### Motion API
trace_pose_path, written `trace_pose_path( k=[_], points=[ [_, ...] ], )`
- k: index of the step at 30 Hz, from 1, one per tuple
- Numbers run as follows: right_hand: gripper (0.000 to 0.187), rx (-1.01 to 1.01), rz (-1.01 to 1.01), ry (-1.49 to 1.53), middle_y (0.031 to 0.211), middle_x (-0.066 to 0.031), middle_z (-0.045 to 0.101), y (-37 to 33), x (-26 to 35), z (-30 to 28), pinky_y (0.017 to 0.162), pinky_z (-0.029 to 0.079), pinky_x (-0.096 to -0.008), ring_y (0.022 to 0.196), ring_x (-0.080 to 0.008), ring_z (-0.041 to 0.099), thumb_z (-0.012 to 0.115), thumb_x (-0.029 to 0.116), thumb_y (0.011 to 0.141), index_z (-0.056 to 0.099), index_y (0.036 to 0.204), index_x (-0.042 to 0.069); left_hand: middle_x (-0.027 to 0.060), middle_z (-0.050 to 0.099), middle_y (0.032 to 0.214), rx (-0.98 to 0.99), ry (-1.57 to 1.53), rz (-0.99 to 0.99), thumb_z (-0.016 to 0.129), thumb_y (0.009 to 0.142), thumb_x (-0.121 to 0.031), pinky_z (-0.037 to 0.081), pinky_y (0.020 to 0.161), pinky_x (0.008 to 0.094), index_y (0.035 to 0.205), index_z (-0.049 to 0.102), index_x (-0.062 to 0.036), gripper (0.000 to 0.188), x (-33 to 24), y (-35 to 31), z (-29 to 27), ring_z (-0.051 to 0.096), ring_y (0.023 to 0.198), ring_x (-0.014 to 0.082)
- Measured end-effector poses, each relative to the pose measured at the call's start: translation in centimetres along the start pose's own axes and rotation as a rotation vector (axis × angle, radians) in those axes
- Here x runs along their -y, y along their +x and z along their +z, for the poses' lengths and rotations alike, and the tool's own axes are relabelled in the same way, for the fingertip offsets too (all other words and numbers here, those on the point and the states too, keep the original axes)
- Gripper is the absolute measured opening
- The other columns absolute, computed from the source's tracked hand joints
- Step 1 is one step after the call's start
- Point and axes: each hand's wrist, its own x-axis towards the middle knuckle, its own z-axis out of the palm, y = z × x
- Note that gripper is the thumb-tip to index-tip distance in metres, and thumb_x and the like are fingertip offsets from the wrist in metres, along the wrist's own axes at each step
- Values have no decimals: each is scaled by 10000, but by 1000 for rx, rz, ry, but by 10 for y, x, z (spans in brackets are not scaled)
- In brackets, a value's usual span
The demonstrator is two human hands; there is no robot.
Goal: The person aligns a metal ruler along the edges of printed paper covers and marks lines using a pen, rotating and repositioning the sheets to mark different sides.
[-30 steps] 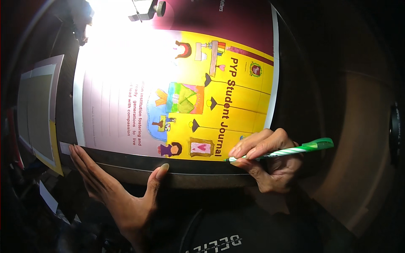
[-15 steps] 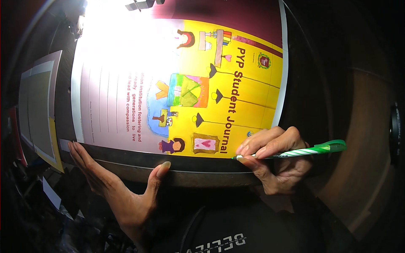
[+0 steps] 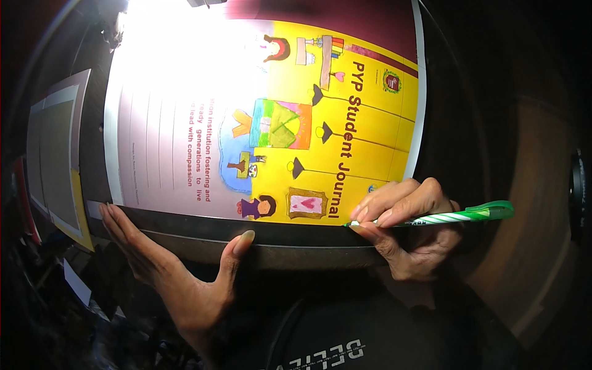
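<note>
The right hand's (image 3: 425,246) fingers close around a green-and-white striped pen (image 3: 459,216), its tip at the near edge of the printed journal cover sheet (image 3: 271,126) on the dark tabletop (image 3: 296,236). The left hand (image 3: 179,277), thumb spread wide, grips nothing beside the sheet's near left corner; a grey board (image 3: 52,142) lies left of the sheet.

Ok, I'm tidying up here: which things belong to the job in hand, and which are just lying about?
In use:
green pen, in the right hand
printed sheet, pen tip at its near edge, left hand near its corner

Apparently lying about:
grey panel, far left
white piece below it
</note>
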Motion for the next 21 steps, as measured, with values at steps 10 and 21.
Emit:
trace_pose_path(
  k=[10,21],
  points=[
    [213,-54,-42,495,952,-117,652,36,14,-28,826,573,-336,843,-222,693,693,134,945,511,1029,63,220,56,1654,1,21,-93,796,719,-613,85,1209,620,1589,35,-75,1275,-9,3,-16,96,1523,426],
    [216,354,-201,-50,975,-138,736,115,31,106,807,584,-313,916,-212,725,753,-40,841,728,1054,-17,313,54,1604,144,20,-108,765,660,-732,138,1157,631,1545,-15,71,1428,-2,6,-25,79,1508,454]
  ],
)
